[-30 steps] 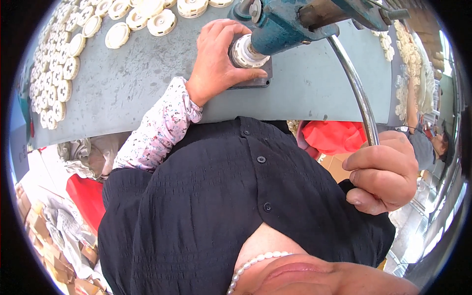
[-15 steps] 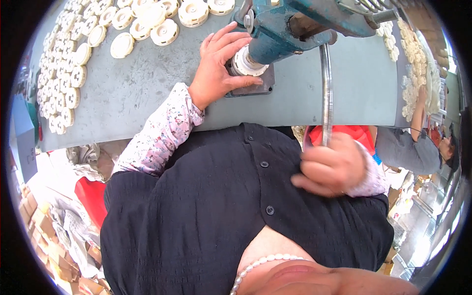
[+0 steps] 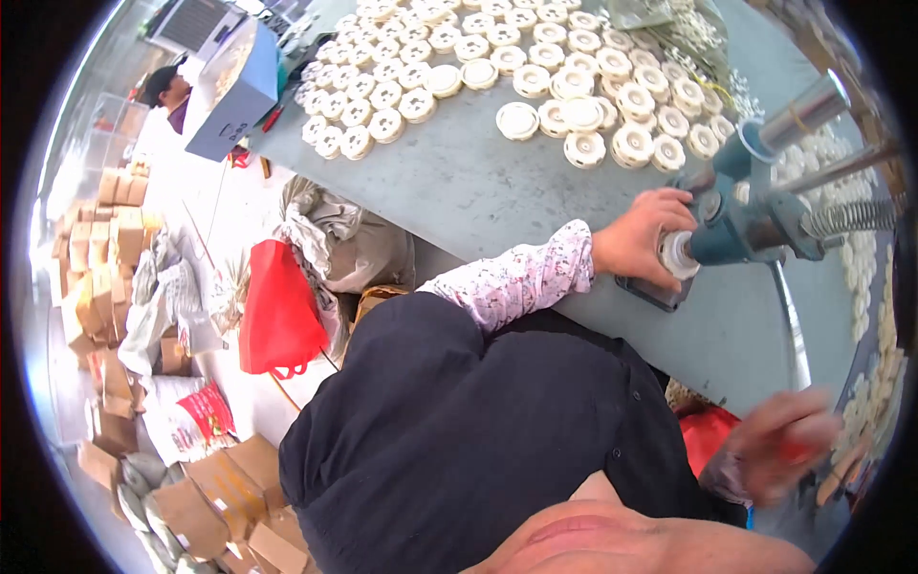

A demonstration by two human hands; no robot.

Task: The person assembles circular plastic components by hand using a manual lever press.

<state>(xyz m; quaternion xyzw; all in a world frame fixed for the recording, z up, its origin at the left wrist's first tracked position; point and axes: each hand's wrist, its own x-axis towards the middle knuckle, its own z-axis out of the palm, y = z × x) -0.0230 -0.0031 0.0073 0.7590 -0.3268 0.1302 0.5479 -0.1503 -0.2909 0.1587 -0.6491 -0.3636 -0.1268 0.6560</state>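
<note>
Head view is showing one teal press [image 3: 741, 231] standing at the right of the grey surface [image 3: 430, 182], with one metal lever [image 3: 790, 311] hanging toward the near right and one coil spring [image 3: 846, 218] projecting on its right side. One round white part [image 3: 677, 258] is sitting directly beneath the press's head, over one dark base plate [image 3: 662, 293].

The left hand [image 3: 639, 239] is clasping this part from its left: the fingers are curving around the far side, while the thumb is lying along the near side. The left forearm, wearing a floral sleeve [image 3: 521, 282], is stretching from the near left toward the far right, the wrist running almost straight. The right hand [image 3: 784, 435] is hovering by the lever's near end, blurred, its fingers partly bending; whether it is gripping the lever or staying loose, I cannot tell.

Dozens of cream round parts [image 3: 478, 74] are covering the far side of the surface, crowding too closely for an exact count; one smooth-topped disc [image 3: 517, 121] is lying at the group's near edge. One blue box [image 3: 229, 115] is standing at the far left. Below the surface at left, one red bag [image 3: 277, 311] is resting beside pale sacks [image 3: 368, 251], and many cardboard boxes [image 3: 206, 507] are filling the near left.
</note>
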